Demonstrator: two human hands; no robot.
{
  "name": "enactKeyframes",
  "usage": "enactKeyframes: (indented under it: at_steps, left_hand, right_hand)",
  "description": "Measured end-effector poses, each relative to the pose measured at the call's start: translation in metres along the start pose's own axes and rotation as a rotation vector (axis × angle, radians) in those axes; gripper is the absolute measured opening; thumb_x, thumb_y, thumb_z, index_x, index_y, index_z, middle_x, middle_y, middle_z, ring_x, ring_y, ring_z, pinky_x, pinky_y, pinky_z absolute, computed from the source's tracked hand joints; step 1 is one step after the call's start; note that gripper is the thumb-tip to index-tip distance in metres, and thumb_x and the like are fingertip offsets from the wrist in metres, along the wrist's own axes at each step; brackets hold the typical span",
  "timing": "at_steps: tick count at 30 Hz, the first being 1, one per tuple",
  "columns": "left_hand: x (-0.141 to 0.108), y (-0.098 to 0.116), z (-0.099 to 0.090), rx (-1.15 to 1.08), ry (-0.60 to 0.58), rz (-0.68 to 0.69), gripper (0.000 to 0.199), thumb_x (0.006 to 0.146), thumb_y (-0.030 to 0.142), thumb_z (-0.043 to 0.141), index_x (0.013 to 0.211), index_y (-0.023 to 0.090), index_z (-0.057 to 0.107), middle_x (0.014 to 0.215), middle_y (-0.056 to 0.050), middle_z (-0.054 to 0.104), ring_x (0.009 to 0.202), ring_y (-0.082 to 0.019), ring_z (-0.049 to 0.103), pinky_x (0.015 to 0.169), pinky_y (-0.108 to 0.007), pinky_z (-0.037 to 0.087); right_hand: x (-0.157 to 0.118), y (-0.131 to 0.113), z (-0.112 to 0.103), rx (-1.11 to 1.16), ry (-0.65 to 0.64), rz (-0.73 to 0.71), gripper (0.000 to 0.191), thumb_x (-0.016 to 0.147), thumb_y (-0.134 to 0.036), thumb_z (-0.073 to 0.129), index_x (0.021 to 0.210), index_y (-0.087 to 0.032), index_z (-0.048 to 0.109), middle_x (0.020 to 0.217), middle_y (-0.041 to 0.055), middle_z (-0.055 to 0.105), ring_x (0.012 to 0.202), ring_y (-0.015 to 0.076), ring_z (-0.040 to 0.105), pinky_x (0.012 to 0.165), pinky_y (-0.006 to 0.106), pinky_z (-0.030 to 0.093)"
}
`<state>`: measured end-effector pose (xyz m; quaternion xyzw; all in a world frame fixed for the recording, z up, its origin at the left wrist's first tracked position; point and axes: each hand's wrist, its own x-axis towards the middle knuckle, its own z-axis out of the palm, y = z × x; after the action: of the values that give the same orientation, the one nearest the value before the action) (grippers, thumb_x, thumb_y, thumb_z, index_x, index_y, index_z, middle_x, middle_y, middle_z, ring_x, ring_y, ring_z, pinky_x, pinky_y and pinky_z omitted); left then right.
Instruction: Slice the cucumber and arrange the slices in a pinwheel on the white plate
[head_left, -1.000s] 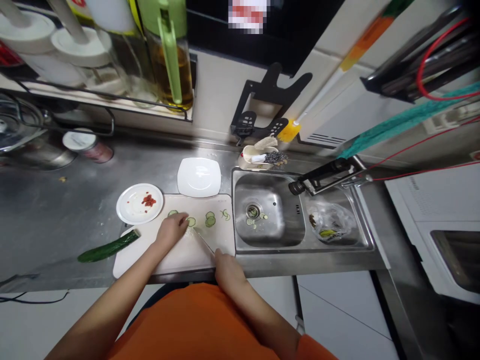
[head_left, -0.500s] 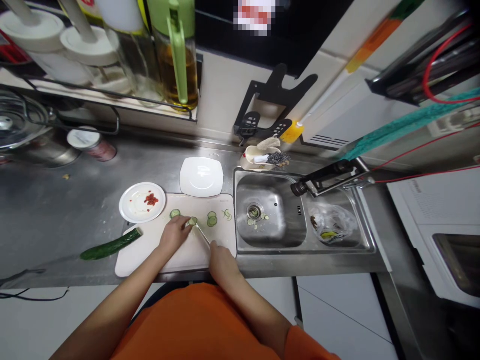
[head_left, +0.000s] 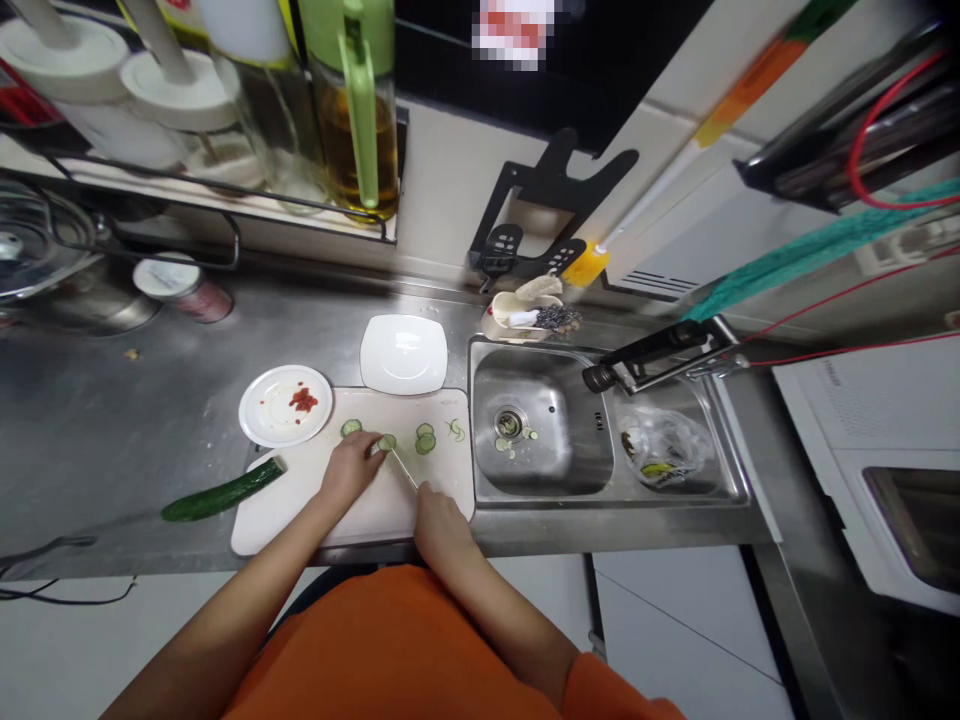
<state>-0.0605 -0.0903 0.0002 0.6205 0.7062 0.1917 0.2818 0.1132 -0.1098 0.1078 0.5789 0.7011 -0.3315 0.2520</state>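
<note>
And here at the white cutting board [head_left: 300,510], the left hand [head_left: 349,470] has its fingers pinching a small cucumber piece [head_left: 387,442], thumb and fingertips drawn in close around it. The right hand [head_left: 442,522] comes in from the other side, fingers curled closed around the handle end of the knife [head_left: 405,469], the blade slanting up to the piece, its tip right by it. So the cucumber piece sits over the board, between the left fingers and some overlapping slices [head_left: 425,439], with thin green strips [head_left: 455,430] just past those and a single round slice [head_left: 351,428] on the far side of the left hand.

Over to the left, a long cucumber [head_left: 217,499] lies with its cut end on the board's edge and the rest on the steel tabletop [head_left: 180,400]. Behind, there's the round plate [head_left: 259,425] carrying red bits [head_left: 303,399], and the squarish white plate [head_left: 403,360] close to the board's back edge. Right beside the board, the sink [head_left: 551,465] shows pale slices [head_left: 504,445] near its drain [head_left: 510,423].
</note>
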Motion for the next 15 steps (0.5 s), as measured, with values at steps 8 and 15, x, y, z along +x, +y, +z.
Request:
enactKeyframes:
  at_steps: [8, 15]
  left_hand:
    - [0.006, 0.010, -0.007, -0.005, -0.016, -0.025, 0.014, 0.074, 0.026, 0.058, 0.084, 0.021, 0.065, 0.078, -0.003, 0.064, 0.075, -0.018, 0.059, 0.072, -0.027, 0.045]
    - [0.006, 0.015, -0.018, -0.040, -0.052, -0.093, 0.013, 0.080, 0.028, 0.050, 0.072, 0.022, 0.059, 0.069, 0.001, 0.063, 0.064, -0.014, 0.057, 0.064, -0.024, 0.039]
  right_hand:
    - [-0.012, 0.013, 0.001, 0.006, -0.038, 0.033, 0.040, 0.085, 0.002, 0.035, 0.118, -0.012, 0.052, 0.099, 0.0152, 0.067, 0.103, 0.0241, 0.063, 0.078, 0.028, 0.048]
    - [-0.020, 0.024, 0.001, 0.012, -0.059, 0.053, 0.039, 0.083, 0.003, 0.037, 0.114, -0.013, 0.055, 0.093, 0.0142, 0.068, 0.100, 0.0246, 0.064, 0.076, 0.028, 0.049]
